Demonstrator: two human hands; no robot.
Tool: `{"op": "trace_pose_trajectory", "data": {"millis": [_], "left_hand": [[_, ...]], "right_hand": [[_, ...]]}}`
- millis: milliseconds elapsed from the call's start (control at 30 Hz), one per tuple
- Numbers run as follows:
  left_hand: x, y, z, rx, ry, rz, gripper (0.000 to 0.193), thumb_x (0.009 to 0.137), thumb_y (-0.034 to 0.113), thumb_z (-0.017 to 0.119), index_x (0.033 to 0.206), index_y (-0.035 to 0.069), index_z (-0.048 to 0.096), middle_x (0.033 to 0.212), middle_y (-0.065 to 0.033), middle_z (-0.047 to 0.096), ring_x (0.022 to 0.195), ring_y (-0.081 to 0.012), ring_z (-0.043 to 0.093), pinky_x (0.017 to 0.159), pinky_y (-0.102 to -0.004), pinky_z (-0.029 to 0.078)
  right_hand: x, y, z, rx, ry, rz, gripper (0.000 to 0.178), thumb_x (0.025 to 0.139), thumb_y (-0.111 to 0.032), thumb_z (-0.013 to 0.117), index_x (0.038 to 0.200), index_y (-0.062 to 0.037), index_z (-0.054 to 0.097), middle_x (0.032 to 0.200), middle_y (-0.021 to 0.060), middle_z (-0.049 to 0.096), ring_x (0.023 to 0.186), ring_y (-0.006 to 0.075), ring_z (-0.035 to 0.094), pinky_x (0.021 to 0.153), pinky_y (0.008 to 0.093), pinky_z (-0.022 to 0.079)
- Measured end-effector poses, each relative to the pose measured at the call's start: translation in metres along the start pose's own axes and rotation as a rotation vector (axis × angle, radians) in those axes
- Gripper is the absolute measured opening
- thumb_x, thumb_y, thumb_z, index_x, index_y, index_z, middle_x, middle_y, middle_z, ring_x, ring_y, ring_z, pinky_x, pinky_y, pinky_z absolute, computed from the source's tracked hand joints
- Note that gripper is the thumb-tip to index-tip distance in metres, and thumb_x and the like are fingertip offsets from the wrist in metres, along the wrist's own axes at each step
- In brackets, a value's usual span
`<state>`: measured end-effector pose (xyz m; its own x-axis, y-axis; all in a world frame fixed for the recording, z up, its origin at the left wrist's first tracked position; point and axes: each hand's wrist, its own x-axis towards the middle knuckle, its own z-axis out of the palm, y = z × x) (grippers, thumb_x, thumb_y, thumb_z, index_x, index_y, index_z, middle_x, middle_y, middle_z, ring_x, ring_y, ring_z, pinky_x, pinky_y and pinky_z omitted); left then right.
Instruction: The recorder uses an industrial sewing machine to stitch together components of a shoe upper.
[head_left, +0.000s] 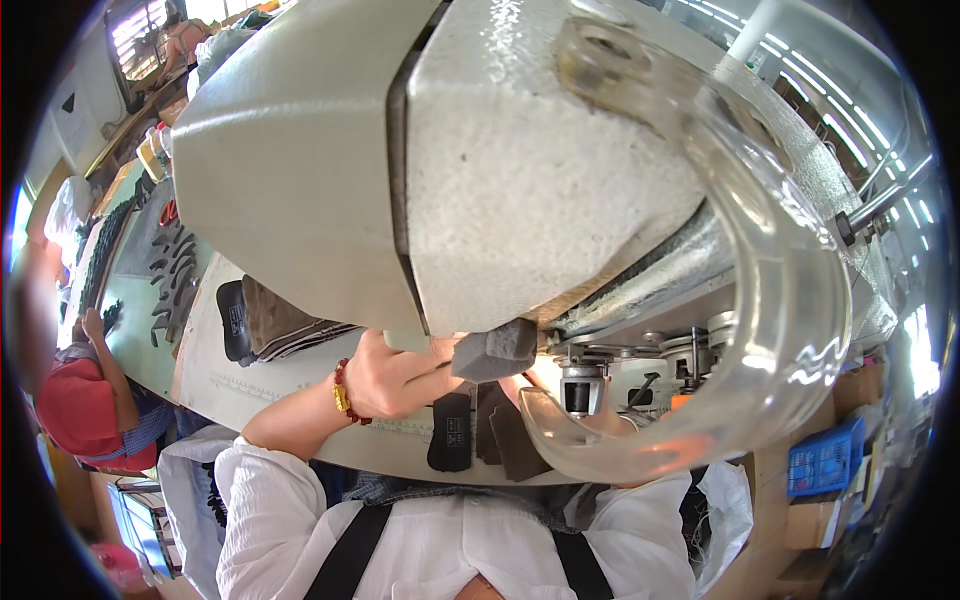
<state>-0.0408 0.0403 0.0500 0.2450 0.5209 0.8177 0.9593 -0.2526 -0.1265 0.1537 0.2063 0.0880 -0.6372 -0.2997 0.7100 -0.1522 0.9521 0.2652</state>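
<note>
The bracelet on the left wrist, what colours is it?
The bracelet is red with a gold-coloured piece, shown best in the head view.

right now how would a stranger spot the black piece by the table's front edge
Find the big white machine, then the pale table beneath it. Near its front edge, below and right of the left hand, lies the black piece. Pale print sets it apart from the plain brown pieces beside it.

Reading as a sewing workshop: big sewing machine [540,190] is filling most of the view, dark strips [180,264] are lying along a pale green table [134,275], person in red [80,410] is reaching toward it, tube lights [845,140] are running overhead
</note>
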Motion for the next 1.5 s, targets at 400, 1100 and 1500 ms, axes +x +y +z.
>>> {"op": "trace_pose_trajectory", "data": {"millis": [400,1100,1500], "left_hand": [[-0.038,-0.011,0.031,-0.095,0.002,-0.126,0.018,0.065,-0.001,0.079,0.081,0.007,0.074,0.100,-0.0091,0.076,0.089,-0.0279,0.073,0.076,-0.0404,0.058],[-0.100,-0.042,0.071,-0.098,-0.065,-0.211,0.028,0.082,0.007,0.084,0.107,0.000,0.073,0.099,-0.0089,0.074,0.084,-0.0268,0.074,0.072,-0.0359,0.060],[-0.019,-0.016,0.017,0.108,0.097,-0.115,0.021,0.077,0.007,0.082,0.095,0.017,0.079,0.095,-0.0056,0.072,0.087,-0.0247,0.071,0.084,-0.0437,0.057]], "right_hand": [[-0.004,0.005,-0.006,0.173,-0.098,0.080,0.019,0.092,-0.018,0.072,0.103,-0.0042,0.078,0.098,0.0109,0.075,0.078,0.0270,0.070,0.073,0.0430,0.059],[-0.010,0.012,-0.011,0.099,-0.166,-0.001,0.024,0.087,-0.010,0.071,0.109,-0.0030,0.076,0.110,0.0123,0.074,0.094,0.0253,0.071,0.081,0.0398,0.060],[-0.026,0.037,0.009,-0.031,-0.307,-0.136,0.030,0.084,-0.005,0.071,0.113,-0.0023,0.075,0.116,0.0131,0.073,0.104,0.0243,0.072,0.086,0.0380,0.060]]}}
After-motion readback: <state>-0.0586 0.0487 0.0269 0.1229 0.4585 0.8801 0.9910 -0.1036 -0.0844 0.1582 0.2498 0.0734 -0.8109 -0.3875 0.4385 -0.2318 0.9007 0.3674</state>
